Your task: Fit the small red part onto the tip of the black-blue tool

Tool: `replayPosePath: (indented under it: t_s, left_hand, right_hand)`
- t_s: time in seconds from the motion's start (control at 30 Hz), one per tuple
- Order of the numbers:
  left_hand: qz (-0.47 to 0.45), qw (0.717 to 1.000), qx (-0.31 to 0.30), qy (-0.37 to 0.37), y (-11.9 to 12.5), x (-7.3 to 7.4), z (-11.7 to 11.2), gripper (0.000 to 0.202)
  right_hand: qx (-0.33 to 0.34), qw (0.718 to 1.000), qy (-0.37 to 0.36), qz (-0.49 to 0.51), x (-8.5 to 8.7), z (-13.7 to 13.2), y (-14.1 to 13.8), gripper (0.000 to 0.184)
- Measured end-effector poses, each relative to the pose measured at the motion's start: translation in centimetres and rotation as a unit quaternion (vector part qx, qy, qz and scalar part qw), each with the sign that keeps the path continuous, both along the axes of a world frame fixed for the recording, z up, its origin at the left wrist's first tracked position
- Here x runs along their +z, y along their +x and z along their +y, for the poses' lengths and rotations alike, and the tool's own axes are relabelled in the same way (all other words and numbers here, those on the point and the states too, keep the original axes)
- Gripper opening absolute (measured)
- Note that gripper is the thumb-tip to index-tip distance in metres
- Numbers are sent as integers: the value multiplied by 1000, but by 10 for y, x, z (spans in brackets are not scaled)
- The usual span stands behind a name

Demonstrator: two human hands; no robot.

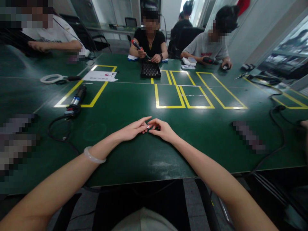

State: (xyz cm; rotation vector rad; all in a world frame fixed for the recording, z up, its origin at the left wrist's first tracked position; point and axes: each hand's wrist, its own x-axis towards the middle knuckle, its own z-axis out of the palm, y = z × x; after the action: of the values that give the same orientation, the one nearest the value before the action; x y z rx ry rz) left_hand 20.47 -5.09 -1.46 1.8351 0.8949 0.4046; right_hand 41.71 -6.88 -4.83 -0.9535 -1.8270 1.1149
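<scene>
A small shiny piece with a touch of red (148,126) is between the fingertips of both my hands, just over the green table (125,173). It is too small to tell its kind. My left hand (133,130) pinches it from the left between thumb and curled fingers, with the index finger stretched past it. From the right, my right hand (163,130) closes a bent index finger and thumb around it. A pale bangle (94,155) circles my left wrist.
A corded power screwdriver (76,100) lies to the left, its black cable running to the table's front edge. Yellow tape outlines (170,106) mark the table. Across from me a person works with a screwdriver (137,45) over a black tray (150,71); others sit either side.
</scene>
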Motion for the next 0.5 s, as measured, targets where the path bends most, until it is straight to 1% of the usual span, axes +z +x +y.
replayPosePath:
  t_s: [0.1,0.2,0.27,0.3,0.33,0.37,0.4,0.43,0.5]
  left_hand:
    - [12,999,-19,25,2,0,-2,67]
    - [26,999,-24,38,-3,3,4,66]
    - [62,995,7,82,-19,6,16,66]
    - [94,987,40,123,-31,7,25,66]
    - [131,972,86,176,-47,9,34,66]
    - [174,948,140,226,-65,11,43,66]
    - [230,915,199,266,-86,12,52,66]
    - [291,877,255,284,-107,14,59,68]
    - [389,798,367,279,-150,17,69,78]
  right_hand:
    - [-7,999,30,-34,1,-3,-3,15]
    - [-32,997,58,-50,2,-4,-2,12]
    - [-48,996,63,-48,2,-3,-1,13]
    - [-52,996,56,-45,2,-3,-1,14]
    - [-53,997,46,-42,1,-2,0,15]
    - [-54,997,34,-38,1,-2,0,16]
    - [-54,998,25,-36,1,-2,0,17]
    - [-55,998,19,-34,1,-1,0,17]
    - [-59,998,12,-32,0,-1,0,18]
